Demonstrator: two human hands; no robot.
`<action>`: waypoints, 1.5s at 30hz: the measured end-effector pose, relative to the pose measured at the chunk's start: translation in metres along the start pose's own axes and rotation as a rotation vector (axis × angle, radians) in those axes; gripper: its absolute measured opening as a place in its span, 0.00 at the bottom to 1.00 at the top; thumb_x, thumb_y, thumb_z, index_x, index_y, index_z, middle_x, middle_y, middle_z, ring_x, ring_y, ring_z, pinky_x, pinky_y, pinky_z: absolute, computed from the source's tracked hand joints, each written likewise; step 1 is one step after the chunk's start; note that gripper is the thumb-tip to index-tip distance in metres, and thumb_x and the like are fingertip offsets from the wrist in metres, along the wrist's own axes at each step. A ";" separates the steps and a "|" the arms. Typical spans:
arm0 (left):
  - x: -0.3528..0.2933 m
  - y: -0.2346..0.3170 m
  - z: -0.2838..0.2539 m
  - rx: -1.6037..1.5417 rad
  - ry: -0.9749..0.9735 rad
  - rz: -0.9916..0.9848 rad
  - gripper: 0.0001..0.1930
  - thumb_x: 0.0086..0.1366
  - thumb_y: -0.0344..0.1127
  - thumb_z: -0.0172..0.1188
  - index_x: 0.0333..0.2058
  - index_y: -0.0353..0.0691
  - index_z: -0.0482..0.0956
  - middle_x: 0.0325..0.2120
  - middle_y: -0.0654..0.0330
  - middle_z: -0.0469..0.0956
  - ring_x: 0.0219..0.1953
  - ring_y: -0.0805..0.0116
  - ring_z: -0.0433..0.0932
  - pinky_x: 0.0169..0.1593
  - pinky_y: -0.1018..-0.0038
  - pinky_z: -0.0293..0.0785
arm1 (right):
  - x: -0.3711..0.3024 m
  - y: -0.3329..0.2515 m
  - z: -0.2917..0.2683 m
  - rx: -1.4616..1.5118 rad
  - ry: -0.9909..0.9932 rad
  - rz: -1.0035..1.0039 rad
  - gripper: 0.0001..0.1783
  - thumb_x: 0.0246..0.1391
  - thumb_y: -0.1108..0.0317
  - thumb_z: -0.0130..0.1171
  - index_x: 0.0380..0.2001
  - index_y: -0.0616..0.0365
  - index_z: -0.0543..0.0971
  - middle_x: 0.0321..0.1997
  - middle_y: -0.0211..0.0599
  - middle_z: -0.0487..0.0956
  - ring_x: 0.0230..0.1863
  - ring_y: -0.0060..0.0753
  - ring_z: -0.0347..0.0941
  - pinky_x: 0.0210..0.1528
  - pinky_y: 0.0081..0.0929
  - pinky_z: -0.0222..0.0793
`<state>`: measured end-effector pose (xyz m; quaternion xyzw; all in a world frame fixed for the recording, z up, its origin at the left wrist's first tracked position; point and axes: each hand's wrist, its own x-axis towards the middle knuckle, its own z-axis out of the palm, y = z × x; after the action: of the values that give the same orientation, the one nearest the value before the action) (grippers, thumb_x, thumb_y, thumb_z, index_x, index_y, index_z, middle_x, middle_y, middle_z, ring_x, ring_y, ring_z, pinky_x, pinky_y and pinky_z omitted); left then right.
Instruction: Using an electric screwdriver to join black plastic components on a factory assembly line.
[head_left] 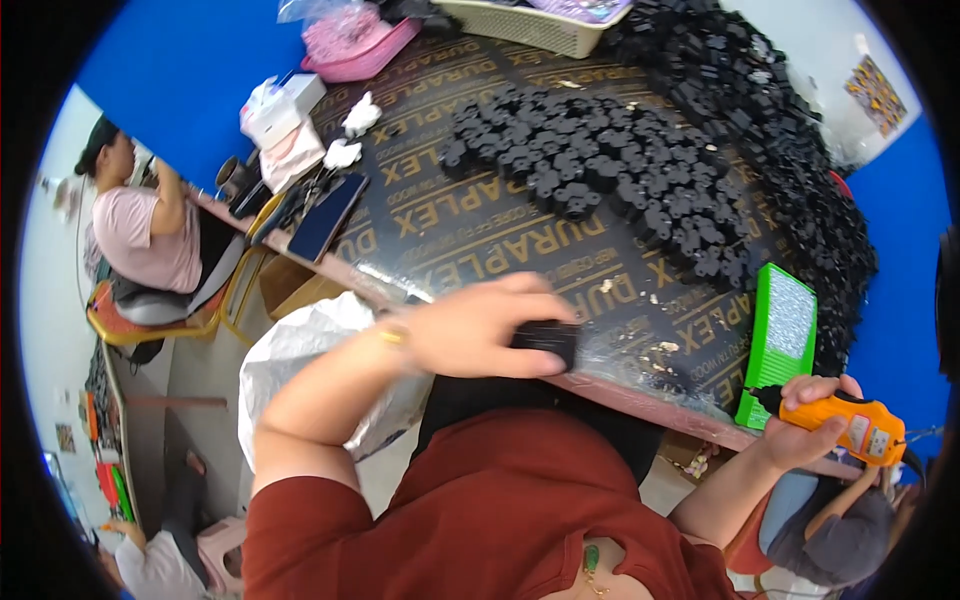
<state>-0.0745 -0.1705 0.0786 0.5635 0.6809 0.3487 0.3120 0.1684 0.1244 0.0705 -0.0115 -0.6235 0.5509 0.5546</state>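
Near the table's front edge, my left hand is closed around a small black block, its fingers curled over the far side. Part of the block is hidden by the fingers. Off to the right, my right hand grips an orange corded hand tool that resembles a glue gun. Its black tip points left, over the lower end of a green tray with a whitish speckled pad. Beyond my left hand, many black knobbly pieces stand packed together on the dark printed tabletop.
A large heap of loose black parts runs along the far right. A cream basket and a pink basket sit at the back. A dark phone lies at the left edge. White bags hang below. Other people sit nearby.
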 end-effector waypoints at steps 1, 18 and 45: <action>-0.033 -0.009 -0.016 -0.015 -0.025 -0.030 0.23 0.59 0.45 0.61 0.48 0.38 0.72 0.46 0.51 0.70 0.50 0.56 0.69 0.55 0.66 0.64 | 0.000 0.003 -0.002 -0.004 0.013 0.026 0.27 0.59 0.48 0.50 0.49 0.61 0.67 0.24 0.36 0.71 0.19 0.24 0.62 0.24 0.21 0.60; -0.123 -0.085 -0.106 0.678 0.822 -0.420 0.10 0.57 0.33 0.59 0.36 0.35 0.80 0.35 0.50 0.79 0.40 0.51 0.77 0.46 0.64 0.71 | -0.001 0.029 0.043 0.028 -0.036 0.075 0.29 0.57 0.46 0.52 0.50 0.60 0.64 0.23 0.36 0.71 0.17 0.23 0.62 0.22 0.21 0.61; 0.026 0.148 -0.032 -1.426 0.082 1.006 0.10 0.58 0.27 0.63 0.38 0.32 0.81 0.45 0.33 0.71 0.49 0.38 0.73 0.49 0.52 0.75 | 0.046 0.068 0.111 0.303 -0.103 0.201 0.26 0.52 0.57 0.63 0.45 0.61 0.65 0.21 0.38 0.73 0.18 0.25 0.69 0.21 0.20 0.67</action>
<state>-0.0242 -0.1309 0.2179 0.4547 -0.0184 0.8079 0.3745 0.0319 0.1056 0.0789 0.0382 -0.5565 0.6911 0.4595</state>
